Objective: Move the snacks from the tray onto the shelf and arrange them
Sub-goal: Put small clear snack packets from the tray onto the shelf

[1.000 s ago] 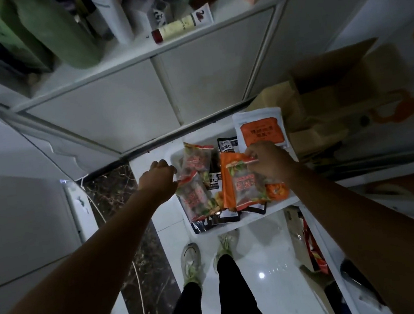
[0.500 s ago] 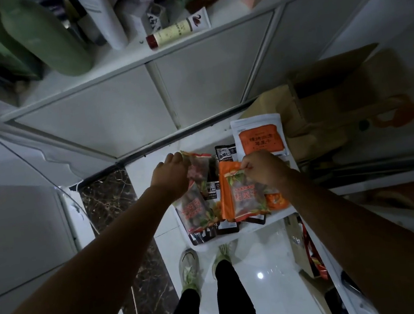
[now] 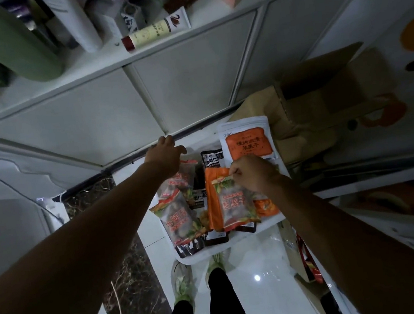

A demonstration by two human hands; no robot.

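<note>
A white tray [image 3: 266, 230] full of snack packets sits low in front of me, above my feet. My right hand [image 3: 253, 174] pinches the top edge of a clear red-printed snack packet [image 3: 236, 205] lying over an orange packet [image 3: 215, 202]. My left hand [image 3: 165, 155] hovers with fingers spread over the tray's far left corner, above two similar clear packets [image 3: 179, 219]. A white pouch with an orange label [image 3: 248, 141] lies at the tray's far right. Dark packets [image 3: 211, 157] show between them. The white shelf [image 3: 137, 51] runs across the top.
On the shelf stand a green bottle [image 3: 7, 42], a white bottle [image 3: 77, 22], a lying tube [image 3: 155, 31] and small boxes. A cardboard box [image 3: 327, 91] sits right of the tray. White cabinet panels [image 3: 93, 118] face me. My shoes [image 3: 181, 281] are on the glossy floor.
My left hand has let go of the left packets and risen toward the tray's far corner, fingers spreading. My right hand stays pinched on the packet's top edge.
</note>
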